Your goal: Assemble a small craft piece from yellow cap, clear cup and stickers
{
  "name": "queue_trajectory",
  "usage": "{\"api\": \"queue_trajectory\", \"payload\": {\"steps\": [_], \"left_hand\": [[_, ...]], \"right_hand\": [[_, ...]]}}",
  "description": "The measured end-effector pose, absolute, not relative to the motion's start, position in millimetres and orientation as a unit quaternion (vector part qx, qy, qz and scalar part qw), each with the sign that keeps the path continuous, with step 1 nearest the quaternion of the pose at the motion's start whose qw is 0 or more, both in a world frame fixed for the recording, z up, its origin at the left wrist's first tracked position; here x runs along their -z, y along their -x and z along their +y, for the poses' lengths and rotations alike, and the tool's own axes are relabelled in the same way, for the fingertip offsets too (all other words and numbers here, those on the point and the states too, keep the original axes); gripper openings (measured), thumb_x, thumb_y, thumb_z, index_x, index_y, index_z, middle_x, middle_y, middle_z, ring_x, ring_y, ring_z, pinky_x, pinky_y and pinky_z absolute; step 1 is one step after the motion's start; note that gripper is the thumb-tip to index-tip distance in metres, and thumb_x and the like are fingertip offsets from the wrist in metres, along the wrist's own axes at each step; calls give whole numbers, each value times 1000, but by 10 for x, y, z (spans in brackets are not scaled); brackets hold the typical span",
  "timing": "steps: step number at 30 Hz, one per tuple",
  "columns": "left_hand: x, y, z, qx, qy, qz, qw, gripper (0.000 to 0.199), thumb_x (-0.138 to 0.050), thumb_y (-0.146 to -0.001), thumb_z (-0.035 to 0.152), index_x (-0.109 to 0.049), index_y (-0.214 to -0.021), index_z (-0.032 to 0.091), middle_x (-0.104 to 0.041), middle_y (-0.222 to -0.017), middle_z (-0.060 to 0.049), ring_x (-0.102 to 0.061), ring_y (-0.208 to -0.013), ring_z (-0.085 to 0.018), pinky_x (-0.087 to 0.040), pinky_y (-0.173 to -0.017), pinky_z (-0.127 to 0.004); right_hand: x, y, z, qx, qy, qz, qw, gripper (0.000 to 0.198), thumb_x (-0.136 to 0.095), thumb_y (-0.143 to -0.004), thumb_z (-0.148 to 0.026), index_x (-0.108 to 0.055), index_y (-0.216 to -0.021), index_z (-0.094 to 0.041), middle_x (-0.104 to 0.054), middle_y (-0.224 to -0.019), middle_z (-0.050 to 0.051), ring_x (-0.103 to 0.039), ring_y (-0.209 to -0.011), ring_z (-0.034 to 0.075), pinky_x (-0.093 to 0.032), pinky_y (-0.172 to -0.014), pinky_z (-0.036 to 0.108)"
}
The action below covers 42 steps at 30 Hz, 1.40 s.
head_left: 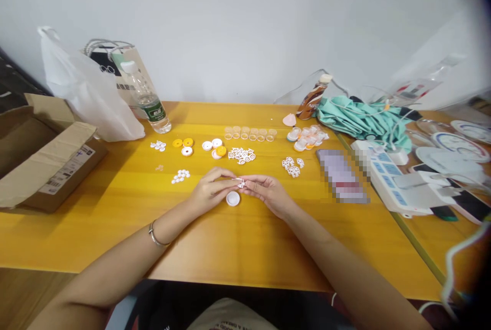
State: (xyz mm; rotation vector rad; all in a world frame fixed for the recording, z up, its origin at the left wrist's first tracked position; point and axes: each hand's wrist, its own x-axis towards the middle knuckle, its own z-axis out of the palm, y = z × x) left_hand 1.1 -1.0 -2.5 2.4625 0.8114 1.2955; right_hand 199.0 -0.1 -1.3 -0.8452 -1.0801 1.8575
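Between the fingertips of my left hand (215, 189) and my right hand (268, 192) is a small white plastic piece (241, 183); both hands pinch it, and the fingers partly cover it. Just below them a round white cap (232, 198) lies on the table. Beyond my hands sits a pile of white openwork plastic pieces (241, 155), with a second pile of similar pieces (293, 166) to the right. Small white discs (180, 176) are grouped left of my left hand. White and yellow round caps (217, 144) lie farther back.
A row of clear little cups (250, 134) stands at the back, and orange-and-clear assembled pieces (307, 138) lie to its right. A cardboard box (72, 171) and water bottle (151, 105) are on the left. A phone (341, 176), power strip (391, 179) and green cloth (360, 117) occupy the right.
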Motion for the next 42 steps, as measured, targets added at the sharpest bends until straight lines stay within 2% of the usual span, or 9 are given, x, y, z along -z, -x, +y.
{"api": "queue_trajectory", "payload": {"steps": [13,21,27,42], "left_hand": [[4,3,-21,-400,-866,263,146,30,-53,-84,11,-60,-111,21,-59,-109,-10,-57,-99,-16,-49,-84,-33],[-44,-17,-46,-422,-852,280,131,36,-56,-83,16,-54,-118,19,-64,-100,-9,-59,-90,-16,-50,-79,-32],[-92,-28,-71,-412,-855,281,143,33,-57,-82,15,-56,-115,18,-65,-99,-9,-60,-89,-16,-50,-80,-32],[-127,-8,-67,-387,-871,274,127,33,-55,-83,16,-54,-116,17,-65,-101,-10,-60,-90,-16,-50,-80,-32]], "right_hand": [[42,-2000,24,-717,361,-438,404,26,-73,-65,-31,-70,-88,-19,-72,-84,2,-66,-72,11,-52,-75,26],[-10,-2010,6,-706,351,-456,414,24,-72,-68,-28,-64,-89,-20,-71,-74,0,-66,-68,11,-52,-70,26],[-64,-2008,-8,-695,346,-482,407,19,-72,-68,-29,-65,-83,-19,-70,-72,0,-65,-66,10,-51,-70,25],[-66,-2008,-23,-662,337,-531,407,20,-68,-72,-30,-62,-88,-20,-68,-76,0,-63,-71,11,-49,-73,27]]}}
